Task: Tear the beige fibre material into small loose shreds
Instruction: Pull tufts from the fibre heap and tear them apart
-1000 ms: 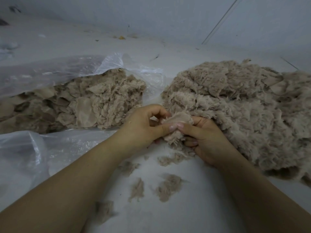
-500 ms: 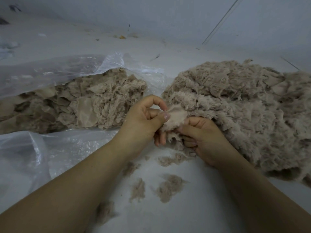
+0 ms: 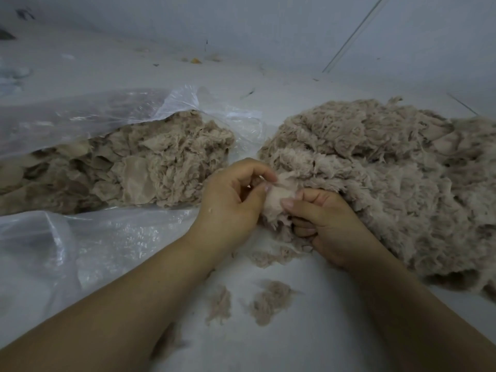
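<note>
Pale grey floor (image 3: 308,342) meets a plain wall (image 3: 241,25), dimly lit, specked with debris.

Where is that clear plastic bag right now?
In the head view, the clear plastic bag lies on the left, holding a heap of beige fibre, beside the left hand.
</note>
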`<state>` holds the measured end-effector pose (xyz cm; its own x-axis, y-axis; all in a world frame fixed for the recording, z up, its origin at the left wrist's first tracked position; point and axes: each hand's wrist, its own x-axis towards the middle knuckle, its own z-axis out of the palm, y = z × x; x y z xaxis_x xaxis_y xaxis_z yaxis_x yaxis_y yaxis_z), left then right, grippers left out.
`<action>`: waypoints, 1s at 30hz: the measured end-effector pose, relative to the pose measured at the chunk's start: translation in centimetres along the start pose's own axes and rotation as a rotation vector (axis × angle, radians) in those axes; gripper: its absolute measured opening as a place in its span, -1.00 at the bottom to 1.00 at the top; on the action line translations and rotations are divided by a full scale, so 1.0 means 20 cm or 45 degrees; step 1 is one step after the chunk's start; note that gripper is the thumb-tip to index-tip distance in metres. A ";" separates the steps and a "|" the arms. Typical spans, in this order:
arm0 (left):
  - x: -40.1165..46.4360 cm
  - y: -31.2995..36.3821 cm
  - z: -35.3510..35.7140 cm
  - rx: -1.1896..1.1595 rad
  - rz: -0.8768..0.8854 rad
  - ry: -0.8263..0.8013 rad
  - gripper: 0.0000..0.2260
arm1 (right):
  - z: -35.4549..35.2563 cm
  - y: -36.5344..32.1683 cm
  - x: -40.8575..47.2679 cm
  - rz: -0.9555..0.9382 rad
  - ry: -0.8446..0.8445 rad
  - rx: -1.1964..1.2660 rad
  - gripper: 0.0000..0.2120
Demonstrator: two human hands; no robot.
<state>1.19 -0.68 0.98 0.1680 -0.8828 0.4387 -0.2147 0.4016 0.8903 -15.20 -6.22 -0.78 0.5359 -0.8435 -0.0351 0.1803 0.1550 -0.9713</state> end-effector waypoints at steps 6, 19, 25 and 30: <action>0.07 0.06 -0.18 0.784 0.229 0.433 -0.85 | 0.02 -0.01 0.00 0.025 0.105 0.112 -0.85; 0.11 0.09 -0.27 1.667 0.130 0.122 -0.73 | 0.03 -0.02 0.00 0.035 0.114 0.145 -0.80; 0.08 -0.04 -0.06 0.870 -0.035 -0.201 -0.75 | 0.04 -0.03 0.01 0.047 0.117 0.153 -0.76; 0.13 -0.15 0.02 0.727 -0.350 -0.127 -0.73 | 0.04 -0.03 0.00 0.036 0.084 0.125 -0.75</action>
<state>1.93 -4.26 -0.63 0.2057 -0.9645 0.1659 -0.6596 -0.0114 0.7516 -14.55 -5.84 -0.06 0.4867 -0.8699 -0.0805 0.2480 0.2260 -0.9420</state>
